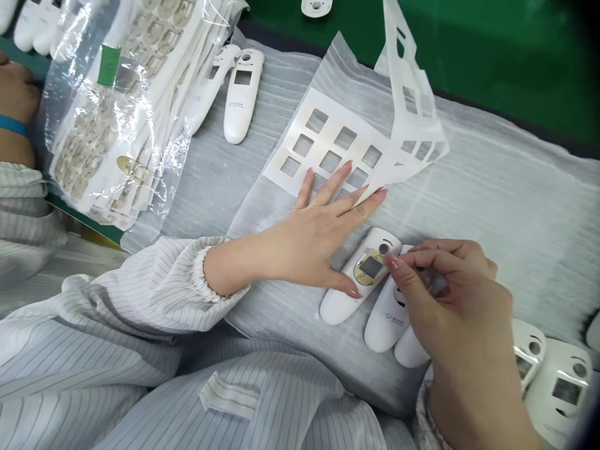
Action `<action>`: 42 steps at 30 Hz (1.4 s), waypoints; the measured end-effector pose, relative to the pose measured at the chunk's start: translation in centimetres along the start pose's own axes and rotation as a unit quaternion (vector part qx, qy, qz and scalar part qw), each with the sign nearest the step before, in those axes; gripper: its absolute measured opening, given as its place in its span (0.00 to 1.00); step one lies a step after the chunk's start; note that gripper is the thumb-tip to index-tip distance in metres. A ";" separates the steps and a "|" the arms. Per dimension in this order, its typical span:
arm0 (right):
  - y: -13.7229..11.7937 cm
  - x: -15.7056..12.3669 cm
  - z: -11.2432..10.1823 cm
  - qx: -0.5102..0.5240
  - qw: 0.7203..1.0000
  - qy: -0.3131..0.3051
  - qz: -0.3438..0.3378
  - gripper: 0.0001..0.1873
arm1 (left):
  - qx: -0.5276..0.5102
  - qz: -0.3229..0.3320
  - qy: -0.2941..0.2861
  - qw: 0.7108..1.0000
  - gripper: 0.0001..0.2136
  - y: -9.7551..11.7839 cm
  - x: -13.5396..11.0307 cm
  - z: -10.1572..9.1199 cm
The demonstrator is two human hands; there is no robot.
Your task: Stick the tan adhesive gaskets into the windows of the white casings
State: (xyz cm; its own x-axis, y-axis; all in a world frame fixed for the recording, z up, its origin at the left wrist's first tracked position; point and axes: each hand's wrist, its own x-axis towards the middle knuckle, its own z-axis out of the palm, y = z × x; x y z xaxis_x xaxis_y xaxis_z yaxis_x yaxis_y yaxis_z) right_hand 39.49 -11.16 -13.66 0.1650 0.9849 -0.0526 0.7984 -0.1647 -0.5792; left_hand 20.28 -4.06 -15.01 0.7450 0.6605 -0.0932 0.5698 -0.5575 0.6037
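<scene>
My left hand lies flat with fingers spread over a white sticker sheet with rows of square cut-outs; its thumb touches a white thermometer-like housing. On that housing sits a gold-rimmed oval sticker around a dark window. Over the housing's upper end, my right hand has thumb and forefinger pinched together; anything between them is too small to make out. Beneath the right hand, another white housing with a blue logo is partly covered. A peeled white cut-out backing curls up beyond my left fingertips.
A clear plastic bag of sticker sheets lies at left, beside white housings. More housings lie at lower right. Grey foam sheeting covers the green table. Another person's hand is at the left edge.
</scene>
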 end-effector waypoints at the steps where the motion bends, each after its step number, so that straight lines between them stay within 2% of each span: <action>1: -0.1 0.0 0.0 0.000 1.000 0.004 -0.003 0.13 | -0.005 -0.001 0.001 1.000 0.52 0.0 0.0 0.0; 9: -0.3 0.0 0.2 0.012 1.000 0.007 0.006 0.12 | -0.022 -0.009 -0.006 1.000 0.52 0.0 0.3 -0.2; 25: -0.3 0.0 0.1 0.007 1.000 -0.001 0.011 0.10 | -0.033 -0.016 0.016 0.999 0.51 0.0 0.2 0.0; 42: -0.3 0.0 0.2 0.010 1.000 0.003 -0.007 0.09 | 0.000 0.001 0.010 1.000 0.56 -0.3 0.2 0.3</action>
State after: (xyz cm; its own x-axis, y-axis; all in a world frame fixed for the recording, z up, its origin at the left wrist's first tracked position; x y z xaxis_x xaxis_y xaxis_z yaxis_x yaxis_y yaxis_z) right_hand 39.13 -11.10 -13.65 0.1569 0.9868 -0.0395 0.7887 -0.1493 -0.5964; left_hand 20.30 -3.92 -15.43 0.7397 0.6686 -0.0761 0.5675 -0.5591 0.6045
